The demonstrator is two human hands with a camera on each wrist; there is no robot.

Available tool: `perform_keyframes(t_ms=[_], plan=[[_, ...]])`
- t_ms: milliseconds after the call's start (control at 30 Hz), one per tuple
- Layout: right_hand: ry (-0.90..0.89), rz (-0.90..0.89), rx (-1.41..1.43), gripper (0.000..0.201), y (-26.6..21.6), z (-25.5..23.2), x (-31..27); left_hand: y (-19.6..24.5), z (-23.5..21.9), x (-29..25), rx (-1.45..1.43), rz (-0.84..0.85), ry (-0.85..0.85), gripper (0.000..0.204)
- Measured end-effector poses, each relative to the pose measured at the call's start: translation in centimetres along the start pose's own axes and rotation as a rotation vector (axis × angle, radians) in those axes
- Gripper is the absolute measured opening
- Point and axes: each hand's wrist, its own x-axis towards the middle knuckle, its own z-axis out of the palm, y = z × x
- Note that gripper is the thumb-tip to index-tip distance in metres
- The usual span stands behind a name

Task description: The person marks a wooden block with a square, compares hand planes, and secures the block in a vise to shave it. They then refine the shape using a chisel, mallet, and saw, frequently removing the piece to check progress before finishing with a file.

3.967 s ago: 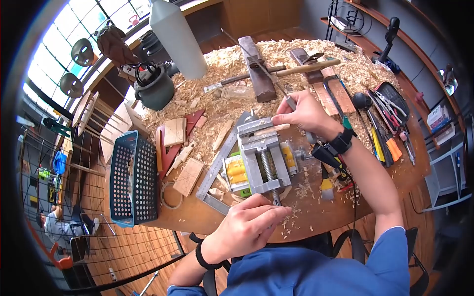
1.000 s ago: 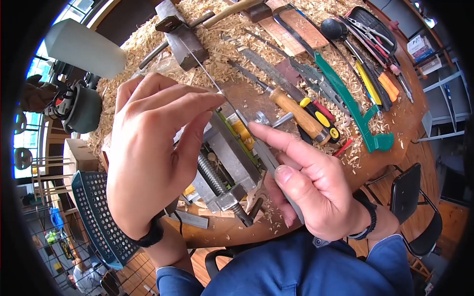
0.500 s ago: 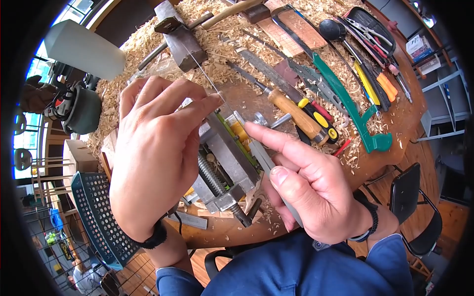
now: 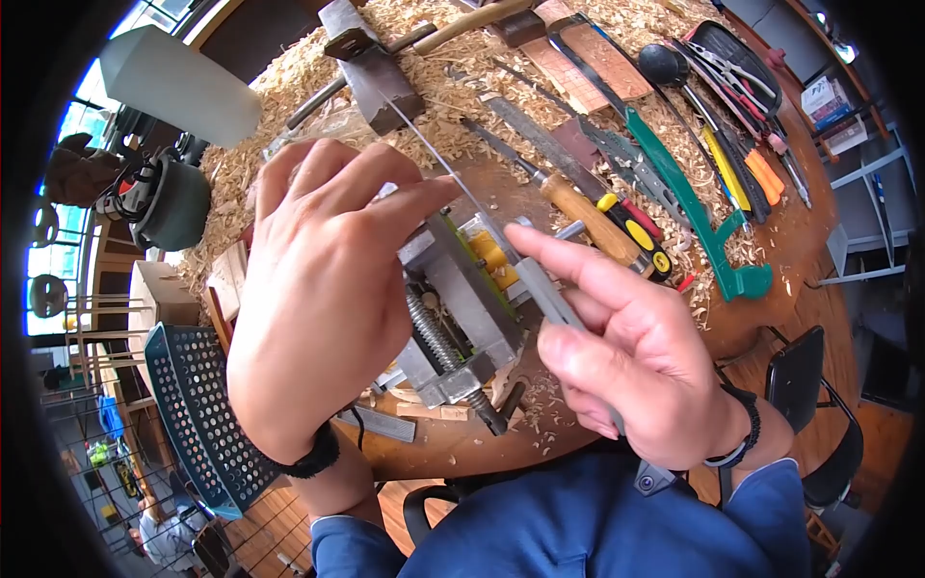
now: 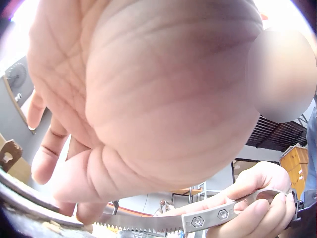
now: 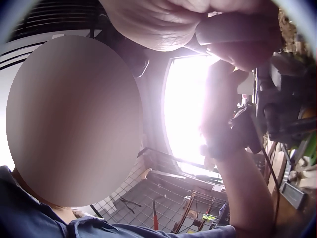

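My right hand (image 4: 636, 371) grips the grey handle of a hand saw (image 4: 549, 292), its index finger stretched along the handle toward the blade. The thin blade (image 4: 434, 144) points up and left past the far side of the grey metal vise (image 4: 470, 303). My left hand (image 4: 323, 279) arches over the vise, index fingertip right at the blade. In the left wrist view, blade teeth (image 5: 143, 224) show beside the left fingertips, and bolts sit in the handle (image 5: 208, 217). Whatever lies under the left fingers is hidden, so I cannot tell whether they pinch anything.
Wood shavings (image 4: 289, 87) cover the back of the table. Beyond the blade lies a wooden plane (image 4: 376, 87). To the right are a wooden-handled tool (image 4: 593, 220), a green-handled saw (image 4: 674, 183) and pliers (image 4: 727, 72). A teal basket (image 4: 207, 414) stands at the left.
Four seconds ago my left hand was at the vise's crank and my right hand at a wood piece in the vise. Over the last half second, the saw has slid slightly forward.
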Motion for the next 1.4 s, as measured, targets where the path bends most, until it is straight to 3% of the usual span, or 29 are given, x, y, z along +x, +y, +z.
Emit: perform_keyframes(t_ms=[100,267,333,600,700,900,1067,1133,1267,1333,1400], plan=[[0.026,-0.01,0.0,0.073,-0.2,0.3,0.1,-0.2,0.2,-0.1,-0.006,-0.004,0.007,0.053],[0.024,-0.018,-0.203,0.069,0.8,-0.1,-0.2,-0.3,0.2,-0.3,0.001,-0.004,0.018,0.053],[0.013,-0.171,-0.448,0.068,2.0,-0.7,0.1,-0.3,0.1,-0.4,-0.007,-0.018,0.046,0.054],[0.077,-0.373,-0.888,0.064,2.6,-0.9,0.5,-0.8,0.4,-0.8,-0.065,-0.015,0.058,0.055],[0.154,-0.673,-1.048,0.062,3.3,-0.9,0.6,-0.7,0.4,-0.8,-0.06,-0.018,0.041,0.054],[0.268,-0.611,-0.93,0.061,3.0,-0.7,0.3,-0.5,0.6,-0.9,-0.085,-0.025,0.051,0.048],[0.195,-0.69,-1.164,0.06,2.1,-1.1,-0.2,-0.4,0.5,-0.9,-0.101,-0.005,0.071,0.047],[0.189,-0.671,-1.176,0.063,1.8,-0.8,-0.4,-0.5,0.4,-1.0,-0.118,0.003,0.074,0.047],[0.224,-0.818,-1.108,0.076,2.4,-0.2,-0.5,-0.4,0.3,-0.8,-0.143,0.007,0.068,0.044],[0.15,-0.659,-1.238,0.076,2.4,-0.2,-1.0,-0.1,0.3,-0.7,-0.148,-0.021,0.071,0.043],[0.161,-0.682,-1.254,0.075,2.5,-0.3,-0.9,0.1,0.2,-0.6,-0.141,-0.013,0.073,0.043]])
